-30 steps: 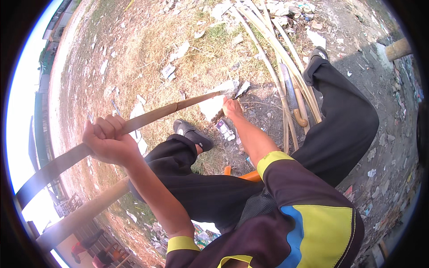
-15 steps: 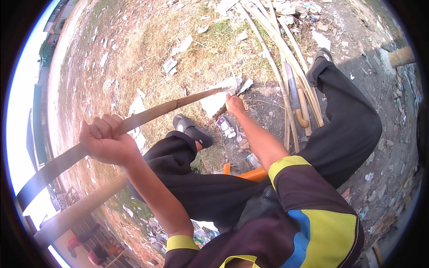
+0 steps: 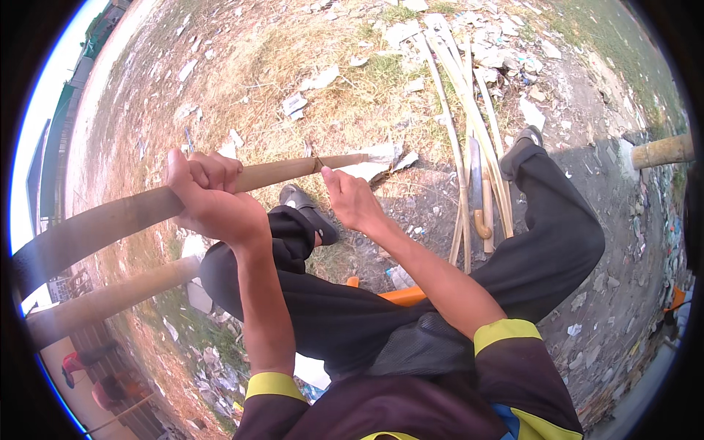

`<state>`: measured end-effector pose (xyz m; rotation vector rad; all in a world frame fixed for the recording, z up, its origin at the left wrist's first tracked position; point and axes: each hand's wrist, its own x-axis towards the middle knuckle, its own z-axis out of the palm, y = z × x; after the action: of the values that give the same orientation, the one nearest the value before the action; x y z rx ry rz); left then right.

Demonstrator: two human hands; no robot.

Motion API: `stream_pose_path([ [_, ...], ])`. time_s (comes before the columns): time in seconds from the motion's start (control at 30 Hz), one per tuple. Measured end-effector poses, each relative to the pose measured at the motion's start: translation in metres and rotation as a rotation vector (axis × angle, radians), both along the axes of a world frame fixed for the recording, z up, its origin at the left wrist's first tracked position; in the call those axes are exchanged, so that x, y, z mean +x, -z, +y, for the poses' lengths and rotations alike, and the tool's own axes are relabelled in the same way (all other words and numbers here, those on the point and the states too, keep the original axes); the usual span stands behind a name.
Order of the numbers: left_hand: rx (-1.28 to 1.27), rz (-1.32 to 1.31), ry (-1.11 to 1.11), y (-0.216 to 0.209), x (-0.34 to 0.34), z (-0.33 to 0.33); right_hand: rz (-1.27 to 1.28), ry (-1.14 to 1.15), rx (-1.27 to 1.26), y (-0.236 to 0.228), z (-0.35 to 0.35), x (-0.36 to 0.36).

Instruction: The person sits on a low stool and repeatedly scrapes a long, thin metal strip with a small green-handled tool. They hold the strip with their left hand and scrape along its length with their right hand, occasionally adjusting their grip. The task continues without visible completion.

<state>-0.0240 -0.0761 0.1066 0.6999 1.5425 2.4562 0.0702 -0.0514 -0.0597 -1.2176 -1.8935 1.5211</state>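
Observation:
A long bamboo strip (image 3: 275,173) slants across in front of me, its near end broad and grey at the left rim and its far end over pale litter. My left hand (image 3: 220,196) is wrapped round the strip near its middle. Farther along, by a dark node, my right hand (image 3: 353,198) is closed, thumb and fingertips at the strip's lower edge; part of that grip is hidden. To the right lies a long knife (image 3: 476,180) with a curved wooden handle, among several split bamboo strips (image 3: 456,147) on the ground.
A thick bamboo pole (image 3: 110,301) runs below the held strip at left. Another bamboo pole (image 3: 664,152) juts in at right. Between my legs shows an orange seat (image 3: 405,296). Scraps of litter (image 3: 295,105) dot the dry grass. At lower left are people (image 3: 92,359).
My right hand has moved back from the strip's far end to the node, nearer my left hand. My left hand and the strip have shifted right in the view.

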Motion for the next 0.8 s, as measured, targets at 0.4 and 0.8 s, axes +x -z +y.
stream_pose_path([
  [0.4, 0.001, 0.069, 0.144, 0.006, 0.001, -0.005, -0.147, -0.007, 0.08, 0.033, 0.008, 0.014],
  [0.8, 0.01, 0.153, 0.305, 0.005, 0.001, 0.004, -0.161, -0.092, 0.08, 0.003, 0.021, 0.022],
])
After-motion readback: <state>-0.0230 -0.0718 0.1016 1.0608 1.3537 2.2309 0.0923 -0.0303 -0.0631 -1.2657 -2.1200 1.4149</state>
